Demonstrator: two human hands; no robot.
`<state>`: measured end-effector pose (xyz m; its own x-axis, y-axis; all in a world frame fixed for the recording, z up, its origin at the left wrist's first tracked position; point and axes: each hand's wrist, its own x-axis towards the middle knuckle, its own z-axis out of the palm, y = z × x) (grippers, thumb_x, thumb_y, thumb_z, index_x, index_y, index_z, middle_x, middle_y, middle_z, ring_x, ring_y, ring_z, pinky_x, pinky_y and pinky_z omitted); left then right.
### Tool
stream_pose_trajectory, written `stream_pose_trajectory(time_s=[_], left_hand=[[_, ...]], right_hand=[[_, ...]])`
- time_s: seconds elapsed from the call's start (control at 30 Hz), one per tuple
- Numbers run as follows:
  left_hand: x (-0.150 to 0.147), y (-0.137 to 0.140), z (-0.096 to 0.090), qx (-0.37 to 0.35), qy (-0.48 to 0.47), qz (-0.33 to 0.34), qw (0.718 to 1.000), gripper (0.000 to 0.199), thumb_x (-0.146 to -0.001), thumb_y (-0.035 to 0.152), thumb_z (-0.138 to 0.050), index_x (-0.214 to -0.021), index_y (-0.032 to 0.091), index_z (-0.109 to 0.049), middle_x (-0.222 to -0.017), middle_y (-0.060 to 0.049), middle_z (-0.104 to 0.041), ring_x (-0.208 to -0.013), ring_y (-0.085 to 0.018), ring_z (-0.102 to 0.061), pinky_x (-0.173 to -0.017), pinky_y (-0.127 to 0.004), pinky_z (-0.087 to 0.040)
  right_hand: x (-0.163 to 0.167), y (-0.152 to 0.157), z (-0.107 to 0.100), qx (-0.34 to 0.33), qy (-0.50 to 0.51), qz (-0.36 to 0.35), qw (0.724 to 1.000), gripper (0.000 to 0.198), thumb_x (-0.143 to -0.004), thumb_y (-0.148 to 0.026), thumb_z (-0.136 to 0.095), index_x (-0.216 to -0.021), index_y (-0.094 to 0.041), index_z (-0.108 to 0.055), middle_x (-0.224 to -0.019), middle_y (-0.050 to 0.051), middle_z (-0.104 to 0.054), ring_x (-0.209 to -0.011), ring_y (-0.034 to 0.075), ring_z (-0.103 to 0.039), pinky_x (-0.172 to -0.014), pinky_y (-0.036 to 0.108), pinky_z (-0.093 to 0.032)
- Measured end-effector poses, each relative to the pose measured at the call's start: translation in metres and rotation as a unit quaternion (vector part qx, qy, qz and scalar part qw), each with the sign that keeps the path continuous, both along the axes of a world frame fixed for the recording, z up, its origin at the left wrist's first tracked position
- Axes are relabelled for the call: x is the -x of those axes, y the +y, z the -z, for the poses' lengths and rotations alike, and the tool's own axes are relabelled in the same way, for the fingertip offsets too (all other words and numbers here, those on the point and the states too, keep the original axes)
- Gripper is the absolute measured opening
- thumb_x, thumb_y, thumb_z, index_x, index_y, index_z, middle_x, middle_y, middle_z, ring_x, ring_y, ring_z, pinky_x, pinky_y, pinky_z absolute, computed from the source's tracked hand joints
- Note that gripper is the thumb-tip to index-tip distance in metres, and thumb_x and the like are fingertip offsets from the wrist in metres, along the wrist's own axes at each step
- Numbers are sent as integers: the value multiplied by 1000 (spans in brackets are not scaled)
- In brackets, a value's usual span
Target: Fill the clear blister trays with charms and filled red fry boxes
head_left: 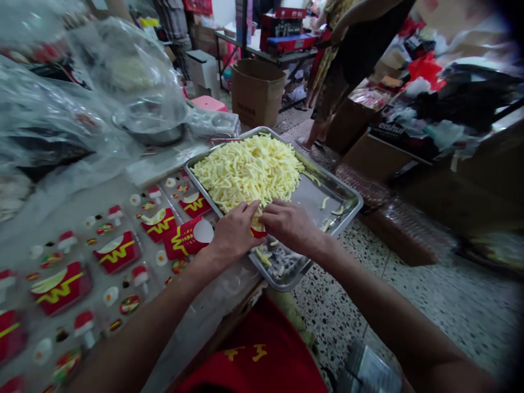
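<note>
A metal tray [347, 204] holds a heap of pale yellow toy French fries [254, 166], with a few loose strips on its bare side. Over the near edge of the heap, my left hand [234, 232] is closed around a small red fry box [258, 233], mostly hidden by my fingers. My right hand [289, 222] meets it from the other side, fingers curled together at the box's opening; what they pinch is hidden. Beside my left wrist lies a flat red fry carton [188, 237] with yellow markings.
Clear blister trays [118, 251] with red fry boxes and small toy foods cover the table at left. Behind them are a metal bowl [153, 131] and plastic bags. A cardboard box [257, 90] stands on the floor beyond; a person [347, 60] stands at right near piled cartons.
</note>
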<state>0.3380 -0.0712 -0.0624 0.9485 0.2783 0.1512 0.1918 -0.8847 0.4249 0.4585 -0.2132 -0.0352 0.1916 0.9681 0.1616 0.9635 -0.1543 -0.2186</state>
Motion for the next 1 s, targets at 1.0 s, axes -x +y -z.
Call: stream_pose_trajectory(time_s=[1.0], left_hand=[[222,55,7,69,-171,-312,932,97,-60,39,-92,-145,23,-47,-131,-13,-62,-119,-32,-61,-99,-48,-52]], right_hand=[[188,143,-13,-80,283,-32,955,18,-88,-25,-65,-96,-21,-80,-88,4,-77,-74,18,-67,-68,29,-47]])
